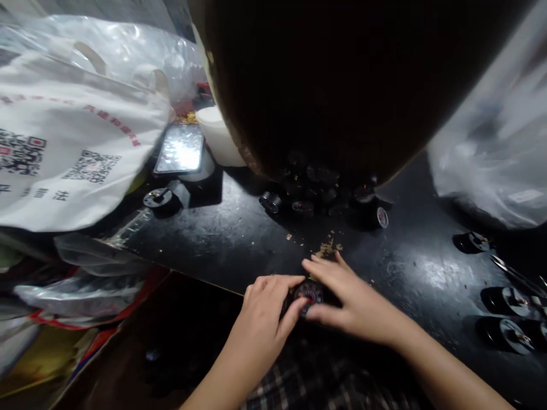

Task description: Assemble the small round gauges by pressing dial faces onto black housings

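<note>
Near the front edge of the black table, a small round dark piece with a red spot in its middle (311, 292) sits between my two hands. My left hand (269, 304) has its fingers and thumb closed round the piece's left side. On the other side, my right hand (342, 293) has its thumb and fingers curved around the piece, slightly blurred. Its fingertips reach the far and near rim. Brown crumbs (327, 248) lie just beyond my right hand.
Several round black pieces (303, 206) stand under a big dark shape (342, 74). More black cylinders (506, 300) are at right, near plastic wrap (496, 165). At left are a white bag (64, 142), a phone (180, 149), a white cup (220, 136) and another cylinder (158, 198).
</note>
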`<state>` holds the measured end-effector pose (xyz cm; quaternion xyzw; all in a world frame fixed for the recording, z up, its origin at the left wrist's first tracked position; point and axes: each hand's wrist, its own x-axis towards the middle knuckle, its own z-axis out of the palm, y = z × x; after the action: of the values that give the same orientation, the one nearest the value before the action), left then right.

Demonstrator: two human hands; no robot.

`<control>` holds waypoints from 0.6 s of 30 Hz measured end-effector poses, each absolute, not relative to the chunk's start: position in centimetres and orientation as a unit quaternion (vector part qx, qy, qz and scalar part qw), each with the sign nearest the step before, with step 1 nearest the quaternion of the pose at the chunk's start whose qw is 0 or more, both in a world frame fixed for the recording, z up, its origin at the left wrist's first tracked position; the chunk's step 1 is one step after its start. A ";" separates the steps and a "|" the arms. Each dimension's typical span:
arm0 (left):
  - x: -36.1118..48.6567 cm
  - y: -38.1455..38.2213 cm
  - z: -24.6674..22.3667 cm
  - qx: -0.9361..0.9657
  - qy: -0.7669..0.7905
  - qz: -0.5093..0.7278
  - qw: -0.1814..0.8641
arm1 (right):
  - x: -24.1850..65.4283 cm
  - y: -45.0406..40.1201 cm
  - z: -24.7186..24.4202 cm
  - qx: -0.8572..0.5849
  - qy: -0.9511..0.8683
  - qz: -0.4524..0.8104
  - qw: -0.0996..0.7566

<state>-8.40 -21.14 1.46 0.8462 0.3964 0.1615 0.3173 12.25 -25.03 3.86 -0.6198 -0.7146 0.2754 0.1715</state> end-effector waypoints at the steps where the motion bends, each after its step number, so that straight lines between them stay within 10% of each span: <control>1: -9.1 -21.5 1.4 0.844 0.384 0.157 0.340 | 14.0 -24.5 4.2 -0.665 -0.668 0.252 0.220; 3: -11.3 -22.4 0.7 0.835 0.375 0.149 0.373 | 17.9 -23.2 4.7 -0.796 -0.525 0.107 0.280; 6: -16.2 -23.1 -2.0 0.823 0.421 0.133 0.358 | 22.5 -21.5 4.5 -0.888 -0.436 0.036 0.139; 11: -21.7 -21.6 -4.8 0.775 0.577 0.150 0.209 | 20.9 -22.0 3.5 -0.844 -0.511 0.116 0.117; 18: -12.8 -21.3 0.2 0.786 0.460 0.279 0.305 | 13.5 -25.1 4.2 -0.650 -0.655 0.355 0.149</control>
<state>-12.79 -21.30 0.21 0.7860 0.4596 0.2786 0.3054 13.46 -25.12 4.16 -0.6504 -0.6547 0.3551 0.1492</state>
